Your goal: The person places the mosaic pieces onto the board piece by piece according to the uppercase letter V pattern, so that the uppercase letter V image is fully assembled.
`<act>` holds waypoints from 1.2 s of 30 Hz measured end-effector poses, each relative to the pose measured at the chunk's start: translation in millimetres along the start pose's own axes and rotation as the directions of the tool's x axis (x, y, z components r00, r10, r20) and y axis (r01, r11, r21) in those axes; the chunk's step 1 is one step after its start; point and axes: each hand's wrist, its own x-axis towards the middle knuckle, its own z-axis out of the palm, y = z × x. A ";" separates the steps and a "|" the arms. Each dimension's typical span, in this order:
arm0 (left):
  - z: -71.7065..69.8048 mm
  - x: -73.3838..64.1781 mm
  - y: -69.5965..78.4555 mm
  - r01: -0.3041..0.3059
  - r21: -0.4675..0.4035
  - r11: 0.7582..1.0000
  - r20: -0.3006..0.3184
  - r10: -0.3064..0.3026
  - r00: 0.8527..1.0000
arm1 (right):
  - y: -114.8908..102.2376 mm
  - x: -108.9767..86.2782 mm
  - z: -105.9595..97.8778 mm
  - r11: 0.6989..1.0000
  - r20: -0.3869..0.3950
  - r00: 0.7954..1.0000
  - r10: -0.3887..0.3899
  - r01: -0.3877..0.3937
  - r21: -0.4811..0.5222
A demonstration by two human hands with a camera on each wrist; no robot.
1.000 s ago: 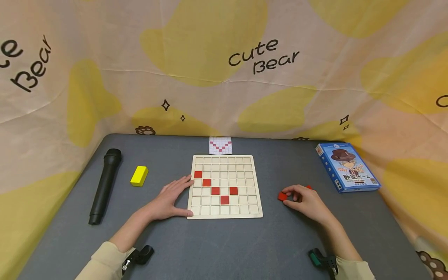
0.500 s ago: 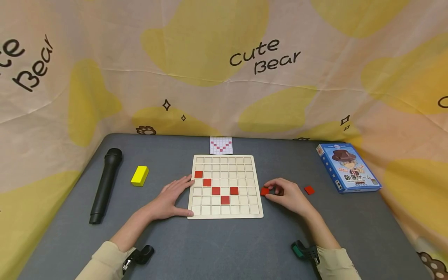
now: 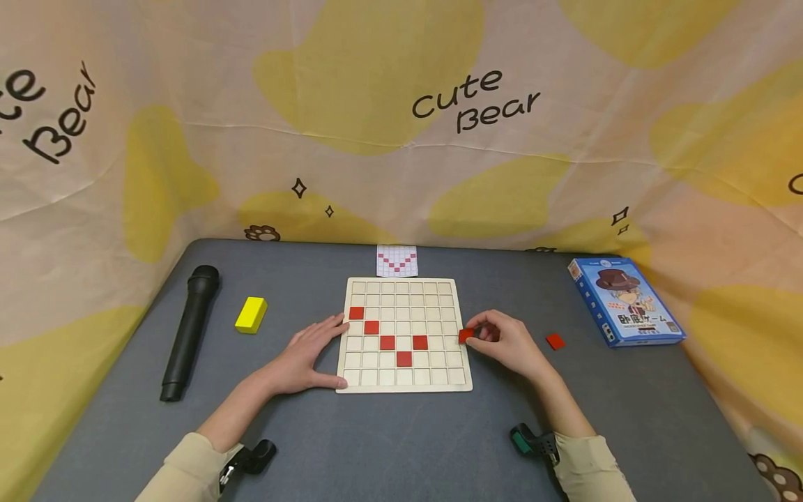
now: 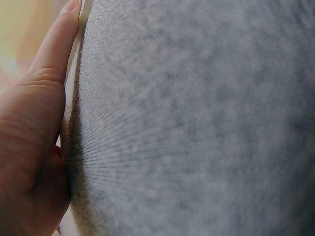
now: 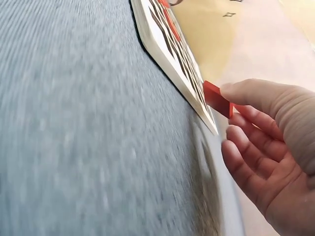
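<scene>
A pale grid board (image 3: 370, 376) lies mid-table, with several red square tiles (image 3: 404, 359) in its cells: a diagonal falling from the left and one tile to the right of it. My left hand (image 3: 307, 355) rests along the board's left edge, fingers extended and thumb at the lower corner. Between thumb and fingers, my right hand (image 3: 505, 341) pinches another red tile (image 5: 218, 98) at the board's right edge; the right wrist view shows it tilted near the rim. Farther right, a loose red tile (image 3: 555, 341) lies on the table.
Behind the board is a small pattern card (image 3: 396, 261) with a printed V of red squares. A black microphone (image 3: 190, 335) and a yellow block (image 3: 251, 315) lie left. The blue game box (image 3: 627, 303) lies at the back right. A patterned cloth hangs behind the table.
My right hand has carried the pinched red tile leftward to the board's right edge, uncovering the loose tile on the table. My left hand has stayed in place.
</scene>
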 end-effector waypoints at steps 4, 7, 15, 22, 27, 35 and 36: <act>0.2 -0.2 -0.5 0.001 0.001 1.000 -0.001 -0.001 1.000 | -1.7 9.1 9.2 0.999 -0.030 0.999 -0.019 0.020 0.025; 0.3 -0.3 -0.7 0.002 0.001 1.000 -0.002 -0.002 1.000 | -2.9 16.2 16.8 0.999 -0.044 0.999 -0.006 0.008 0.042; 0.7 -0.2 -0.3 0.001 -0.002 1.000 -0.001 -0.001 1.000 | -4.9 29.1 32.0 0.997 -0.007 1.000 -0.024 0.024 0.077; -0.4 -0.4 0.2 -0.003 -0.008 1.000 -0.002 0.003 1.000 | -5.4 32.7 37.5 0.996 0.014 0.997 -0.075 0.074 0.058; -0.1 -0.4 -0.3 -0.003 -0.004 1.000 0.001 0.003 1.000 | -6.4 32.5 39.6 0.995 0.011 0.996 -0.090 0.090 0.039; 0.8 0.1 -1.0 -0.003 -0.005 1.000 0.001 0.003 1.000 | -6.1 27.6 38.2 0.996 0.010 0.997 -0.076 0.075 0.052; 0.7 0.1 -0.9 -0.004 -0.006 1.000 0.000 0.004 1.000 | -5.4 26.7 37.9 0.995 0.008 0.997 -0.073 0.072 0.065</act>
